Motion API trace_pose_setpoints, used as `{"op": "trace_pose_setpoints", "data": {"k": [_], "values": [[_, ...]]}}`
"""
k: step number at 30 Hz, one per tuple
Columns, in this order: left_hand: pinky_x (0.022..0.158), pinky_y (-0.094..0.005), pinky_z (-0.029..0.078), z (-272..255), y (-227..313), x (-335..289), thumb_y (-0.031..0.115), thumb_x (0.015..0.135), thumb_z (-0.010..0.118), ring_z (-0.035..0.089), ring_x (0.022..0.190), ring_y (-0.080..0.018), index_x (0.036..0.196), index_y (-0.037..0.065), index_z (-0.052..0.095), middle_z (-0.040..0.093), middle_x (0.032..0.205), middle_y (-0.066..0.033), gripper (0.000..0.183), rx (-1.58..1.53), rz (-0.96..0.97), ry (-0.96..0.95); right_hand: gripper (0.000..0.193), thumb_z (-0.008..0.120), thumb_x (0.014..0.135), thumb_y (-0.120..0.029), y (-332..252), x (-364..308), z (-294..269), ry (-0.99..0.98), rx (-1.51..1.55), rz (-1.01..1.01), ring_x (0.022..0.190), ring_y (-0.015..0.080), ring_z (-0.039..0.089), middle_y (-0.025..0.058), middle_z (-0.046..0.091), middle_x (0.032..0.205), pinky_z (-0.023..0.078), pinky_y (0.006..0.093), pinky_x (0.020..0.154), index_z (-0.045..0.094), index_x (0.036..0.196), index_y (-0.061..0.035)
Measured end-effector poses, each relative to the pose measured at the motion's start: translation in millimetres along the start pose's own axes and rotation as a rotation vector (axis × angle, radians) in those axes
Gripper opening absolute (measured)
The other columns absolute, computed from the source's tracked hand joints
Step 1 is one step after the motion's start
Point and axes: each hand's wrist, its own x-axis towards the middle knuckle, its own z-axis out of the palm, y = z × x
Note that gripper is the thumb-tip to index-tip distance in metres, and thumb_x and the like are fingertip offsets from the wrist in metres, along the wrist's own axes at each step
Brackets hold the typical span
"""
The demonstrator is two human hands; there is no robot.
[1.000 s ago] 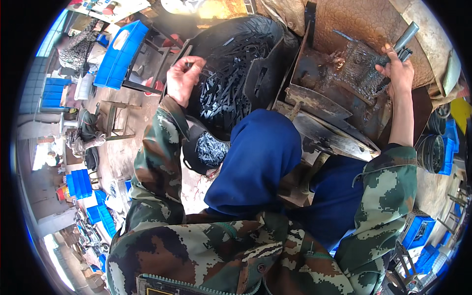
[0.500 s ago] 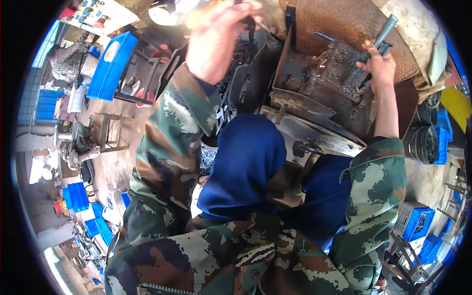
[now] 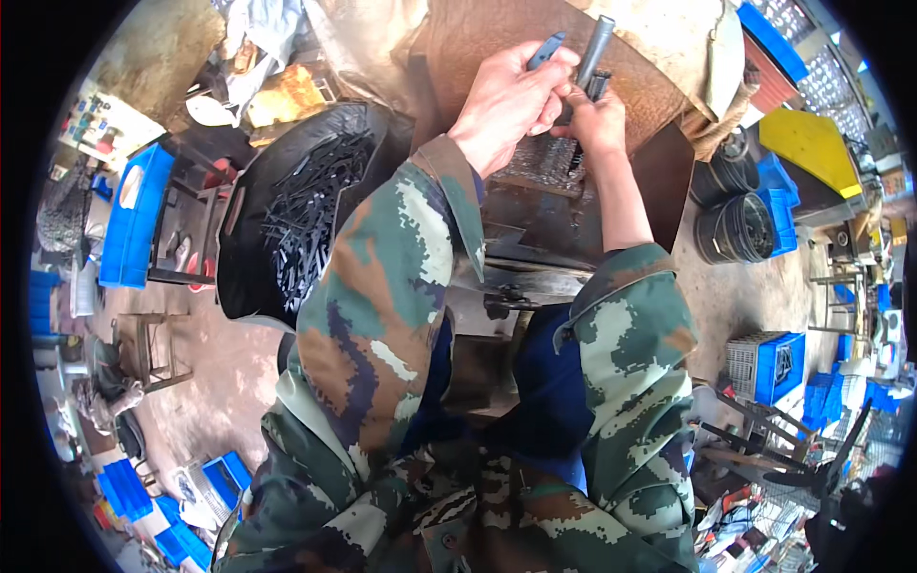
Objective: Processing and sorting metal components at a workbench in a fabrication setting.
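My left hand (image 3: 506, 103) is closed round a narrow dark metal piece (image 3: 546, 52), whose pointed end sticks up past the fingers. Right beside it, my right hand (image 3: 598, 126) grips a grey metal rod handle (image 3: 597, 50) that slants up and away; a shorter dark part stands next to the rod. The two hands meet or nearly meet at the fingers. Beneath them lies a wet, rough block (image 3: 546, 170) in a grimy metal tray (image 3: 525, 222), partly hidden by my left hand and sleeve.
Left of my arm stands a black bin (image 3: 244, 248) heaped with thin dark metal strips (image 3: 310, 205). A brown board (image 3: 650, 76) rises behind the tray. Black buckets (image 3: 731, 229) stand to the right, a blue crate (image 3: 134, 220) and a wooden stool (image 3: 158, 349) to the left.
My left hand has come from the upper left over to my right hand, now with the dark metal piece in it. The view has swung left, showing the bin of strips.
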Motion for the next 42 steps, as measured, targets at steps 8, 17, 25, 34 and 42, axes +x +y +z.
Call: {"op": "trace_pose_setpoints", "data": {"k": [8,17,25,34,42], "values": [[0.044,-0.022,0.028,-24,-35,-14,0.019,0.095,0.038,0.036,0.05,-0.0057,0.122,0.002,0.058,0.052,0.081,-0.0021,0.038,0.005,-0.182,-0.05,0.022,0.069,0.089,-0.019,-6,-1,-5,0.019,-0.03,0.009,0.059,0.0106,0.058,0.0054,0.062,0.082,0.059,0.0262,0.049,0.063,0.099,0.0],[0.045,-0.0199,0.027,-29,-32,-18,0.014,0.091,0.048,0.038,0.054,-0.0042,0.104,0.006,0.055,0.056,0.087,-0.0046,0.017,-0.08,-0.257,-0.13,0.021,0.07,0.088,-0.017,-7,-5,-1,0.059,-0.062,-0.004,0.066,0.0157,0.063,0.0082,0.062,0.087,0.058,0.0279,0.045,0.063,0.096,0.0012],[0.044,-0.0189,0.03,-23,-39,-17,0.021,0.095,0.059,0.043,0.054,-0.0027,0.112,0.008,0.062,0.059,0.086,-0.0036,0.021,0.062,-0.17,-0.106,0.021,0.074,0.085,-0.023,0,-1,-4,0.055,-0.113,-0.032,0.06,0.0128,0.061,0.0041,0.065,0.072,0.052,0.031,0.049,0.066,0.083,-0.0034],[0.075,-0.0438,0.052,-6,-56,-10,0.016,0.085,0.058,0.066,0.082,-0.0361,0.102,0.004,0.066,0.066,0.086,-0.0209,0.023,0.739,0.168,0.057,0.023,0.076,0.085,-0.017,29,32,-24,0.001,-0.044,-0.119,0.07,0.014,0.063,0.0085,0.071,0.087,0.051,0.029,0.062,0.067,0.096,0.0014],[0.08,-0.0517,0.051,8,-49,-22,0.022,0.087,0.055,0.065,0.086,-0.0414,0.105,0.013,0.067,0.068,0.091,-0.0203,0.024,0.702,0.123,0.078,0.014,0.074,0.086,-0.014,47,48,-34,-0.093,0.06,-0.123,0.07,0.0083,0.06,0.0045,0.07,0.087,0.048,0.0244,0.06,0.07,0.095,-0.0043]]}}
